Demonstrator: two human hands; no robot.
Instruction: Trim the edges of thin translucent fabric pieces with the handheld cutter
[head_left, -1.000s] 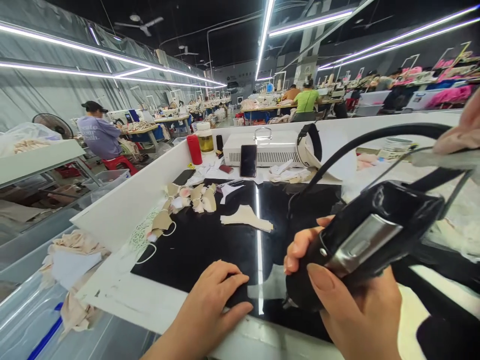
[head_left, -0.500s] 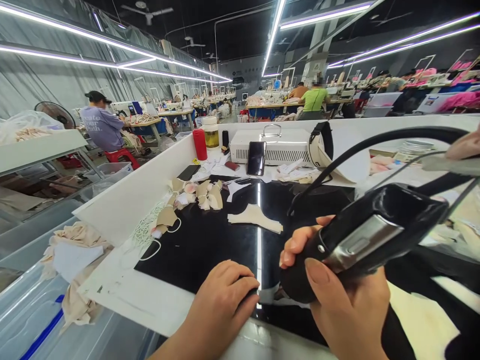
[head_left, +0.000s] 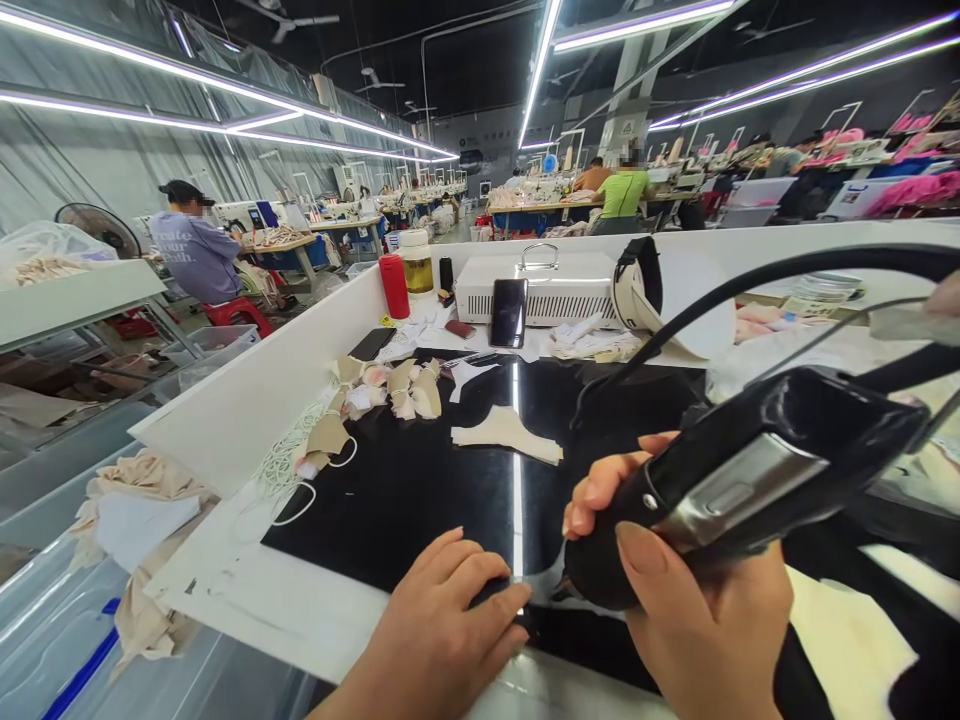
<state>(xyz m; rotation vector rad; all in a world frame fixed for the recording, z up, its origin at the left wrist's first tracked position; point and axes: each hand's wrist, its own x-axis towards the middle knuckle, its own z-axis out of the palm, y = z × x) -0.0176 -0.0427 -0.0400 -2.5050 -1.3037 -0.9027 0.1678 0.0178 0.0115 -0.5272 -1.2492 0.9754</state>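
Black handheld tool [head_left: 739, 475]: near right, nose tilted down beside the grey piece [head_left: 546, 584] on the black surface [head_left: 405, 490]
Right grip [head_left: 705, 620]: wrapped round the tool
Left grip [head_left: 450, 620]: curled at a partly hidden dark object; cannot tell if pinching
Nose: near left fingers, calling for careful spacing

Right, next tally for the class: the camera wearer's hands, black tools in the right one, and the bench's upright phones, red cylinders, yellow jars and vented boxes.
Hands: 2
Black tool: 1
Upright phone: 1
Red cylinder: 1
Yellow jar: 1
Vented box: 1
Total: 7
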